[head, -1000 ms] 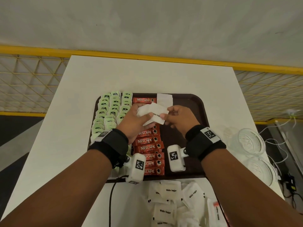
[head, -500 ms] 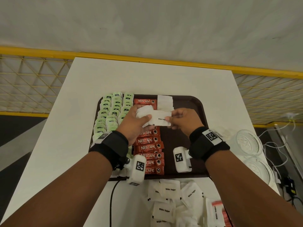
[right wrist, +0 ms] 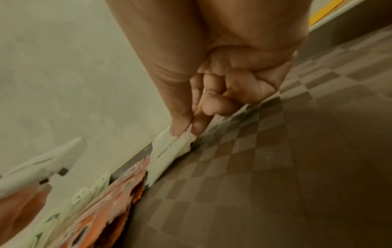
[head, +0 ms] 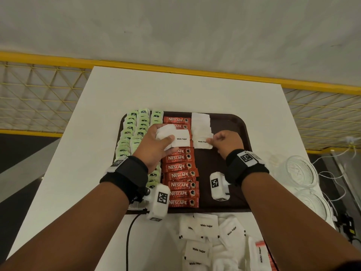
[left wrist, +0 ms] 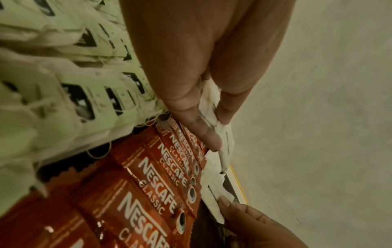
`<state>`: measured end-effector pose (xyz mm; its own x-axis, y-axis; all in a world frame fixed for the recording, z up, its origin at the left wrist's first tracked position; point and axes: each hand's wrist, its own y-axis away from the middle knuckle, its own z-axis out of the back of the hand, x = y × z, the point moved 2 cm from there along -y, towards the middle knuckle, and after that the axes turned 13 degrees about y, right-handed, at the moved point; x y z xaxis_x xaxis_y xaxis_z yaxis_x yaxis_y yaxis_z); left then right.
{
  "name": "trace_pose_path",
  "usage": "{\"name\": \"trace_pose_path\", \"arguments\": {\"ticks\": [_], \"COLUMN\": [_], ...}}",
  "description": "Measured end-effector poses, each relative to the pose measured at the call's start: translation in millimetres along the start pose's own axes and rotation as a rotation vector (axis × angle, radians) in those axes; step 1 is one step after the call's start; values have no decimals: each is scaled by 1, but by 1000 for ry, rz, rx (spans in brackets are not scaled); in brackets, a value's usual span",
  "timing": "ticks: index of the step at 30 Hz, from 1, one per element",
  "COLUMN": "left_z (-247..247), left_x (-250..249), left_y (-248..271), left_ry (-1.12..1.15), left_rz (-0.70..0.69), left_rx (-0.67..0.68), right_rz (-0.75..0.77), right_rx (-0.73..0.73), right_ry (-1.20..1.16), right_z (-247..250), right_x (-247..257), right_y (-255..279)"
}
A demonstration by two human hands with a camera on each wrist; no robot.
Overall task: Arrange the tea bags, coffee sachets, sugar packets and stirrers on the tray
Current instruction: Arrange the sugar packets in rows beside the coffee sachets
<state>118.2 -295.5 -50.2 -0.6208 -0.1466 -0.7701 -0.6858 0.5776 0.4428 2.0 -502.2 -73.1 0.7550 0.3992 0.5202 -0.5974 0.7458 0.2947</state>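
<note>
Both hands are busy, right hand (head: pixel 227 142) pinching one sugar packet (head: pixel 202 142) onto the tray (head: pixel 232 124) while left hand (head: pixel 156 146) clutches a wad of packets (head: pixel 172 136) beside it, which might slip and wreck the coffee sachets (head: pixel 180 176) underneath.

From my feed, there's a plain white table (head: pixel 175 90) under everything, with a pale grey concrete floor (head: pixel 175 26) beyond it. A yellow rail (head: pixel 195 74) with wire mesh (head: pixel 39 94) runs past the fingertips. Glass bowls (head: pixel 300 171) and white cables (head: pixel 336 173) sit off to the right of the wrist.
</note>
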Motion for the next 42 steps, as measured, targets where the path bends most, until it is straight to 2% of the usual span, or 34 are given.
{"name": "trace_pose_path", "arguments": {"ticks": [4, 8, 10, 13, 15, 18, 22, 27, 30, 35, 40, 42], "left_z": [0, -3, -5, -11, -14, -15, -20, -21, -13, -5, -5, -7], "left_x": [1, 4, 7, 12, 14, 14, 14, 12, 7, 5, 7, 9], "left_y": [1, 0, -1, 0, 0, 0, 2, 6, 5, 5, 7, 9], "left_ry": [3, -6, -10, -3, -2, -10, -38, -18, 28, 9, 39, 10], "left_rz": [8, -4, -6, 2, 6, 11, 10, 16, 39, 52, 142, 135], "left_rx": [-4, 8, 21, 42, 58, 70, 95, 91, 56, 41, 75, 101], "right_rz": [-28, -5, 80, 170, 180, 101, 41, -18, -75, -48, -80, -72], "right_rx": [24, -103, -24, 253, 270, 222, 297, 218, 178, 98, 57, -12], "right_ry": [134, 90, 31, -149, -224, -318, -470, -469, -375, -164, -78, -41], "right_z": [-3, 5, 9, 7, 5, 4, 2, 3, 4, 2, -1, 0], "right_x": [0, 6, 20, 38, 36, 23, 16, 7, -3, -6, -5, -6], "right_y": [-3, 10, 22, 43, 47, 44, 46, 42, 35, 27, 22, 21]}}
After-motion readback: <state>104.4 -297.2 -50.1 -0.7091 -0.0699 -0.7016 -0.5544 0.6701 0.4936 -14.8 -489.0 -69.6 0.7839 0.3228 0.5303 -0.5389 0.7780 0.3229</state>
